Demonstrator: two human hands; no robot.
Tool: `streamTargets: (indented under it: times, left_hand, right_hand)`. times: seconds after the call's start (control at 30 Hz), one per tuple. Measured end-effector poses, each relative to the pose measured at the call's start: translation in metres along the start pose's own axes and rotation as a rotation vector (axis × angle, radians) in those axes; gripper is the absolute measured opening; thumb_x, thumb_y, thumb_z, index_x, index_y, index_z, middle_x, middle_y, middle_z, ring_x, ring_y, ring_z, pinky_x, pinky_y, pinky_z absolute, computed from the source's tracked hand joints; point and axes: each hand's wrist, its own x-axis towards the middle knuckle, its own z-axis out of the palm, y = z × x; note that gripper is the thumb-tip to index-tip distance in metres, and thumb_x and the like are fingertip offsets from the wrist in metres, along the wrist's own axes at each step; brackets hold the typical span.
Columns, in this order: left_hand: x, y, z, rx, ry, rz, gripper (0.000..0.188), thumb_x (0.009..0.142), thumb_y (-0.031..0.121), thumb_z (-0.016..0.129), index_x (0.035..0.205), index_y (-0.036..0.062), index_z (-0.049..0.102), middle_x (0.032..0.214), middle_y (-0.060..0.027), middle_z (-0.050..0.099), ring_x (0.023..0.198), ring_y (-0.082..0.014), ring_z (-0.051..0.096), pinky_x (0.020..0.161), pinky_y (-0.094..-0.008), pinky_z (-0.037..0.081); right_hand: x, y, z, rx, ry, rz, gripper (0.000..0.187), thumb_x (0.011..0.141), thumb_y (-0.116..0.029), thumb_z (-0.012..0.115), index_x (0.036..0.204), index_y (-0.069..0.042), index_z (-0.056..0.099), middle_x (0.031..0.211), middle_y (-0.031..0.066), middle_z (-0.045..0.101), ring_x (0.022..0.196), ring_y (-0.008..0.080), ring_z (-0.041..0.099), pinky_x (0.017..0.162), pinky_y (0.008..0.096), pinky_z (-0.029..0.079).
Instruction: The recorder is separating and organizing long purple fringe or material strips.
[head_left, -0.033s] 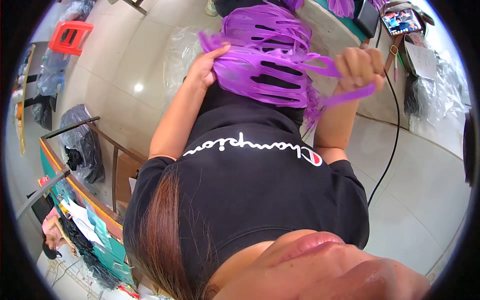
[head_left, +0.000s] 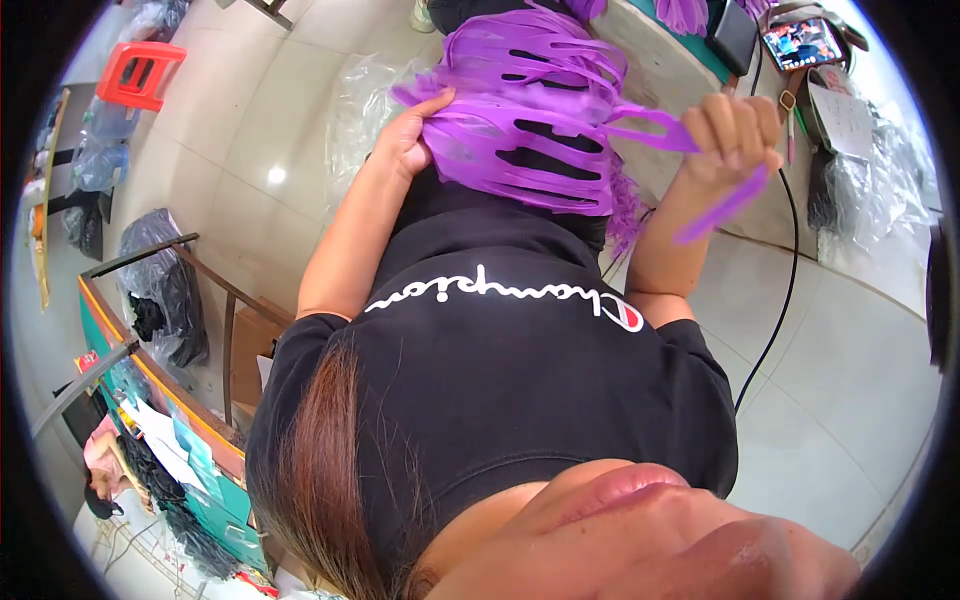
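A bundle of purple fabric strips (head_left: 560, 190) lies spread over my black-clothed lap, with dark gaps between the strips. My left hand (head_left: 412, 138) grips its left edge, thumb on top, and the other fingers are partly hidden by the fabric. On the right, my right hand (head_left: 733, 138) is raised and closed round a purple strip (head_left: 655, 132) that stretches back to the bundle. A loose tail of purple strip hangs below that fist. Thin purple shreds (head_left: 628, 205) dangle from the bundle's right side.
A table (head_left: 655, 45) at upper right bears more purple strips, a black box (head_left: 731, 40) and a lit phone (head_left: 803, 43). Clear plastic (head_left: 365, 90) lies on the floor beside my left hand. Farther left are a red stool (head_left: 140, 75) and a green workbench, with another person (head_left: 105, 465) beyond.
My right hand has shifted slightly to the right, drawing the strip along, and its loose tail has swung downward. My left hand has barely moved and keeps its grip on the bundle.
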Motion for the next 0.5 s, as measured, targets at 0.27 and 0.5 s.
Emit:
streamTargets:
  times: [0.27,0.5]
  left_hand:
    - [-0.042,0.023,0.034,-0.122,-0.273,-0.163,0.042,0.083,0.011,0.069,0.120,0.0000,0.052,0.109,-0.0112,0.063,0.100,-0.0238,0.062,0.093,-0.0385,0.048]
    - [-0.081,0.029,0.059,0.103,-0.229,0.160,0.045,0.077,0.003,0.074,0.118,0.0002,0.054,0.108,-0.0077,0.063,0.098,-0.0188,0.061,0.090,-0.0330,0.048]
  right_hand:
    - [0.058,0.068,-0.043,-1.364,0.376,0.109,0.018,0.095,-0.022,0.054,0.094,-0.004,0.054,0.084,0.0057,0.061,0.069,0.0132,0.053,0.062,0.0275,0.043]
    - [0.023,0.093,-0.009,-1.045,0.586,0.177,0.014,0.091,-0.014,0.058,0.082,-0.005,0.052,0.089,0.0039,0.057,0.079,0.0111,0.051,0.069,0.0240,0.043]
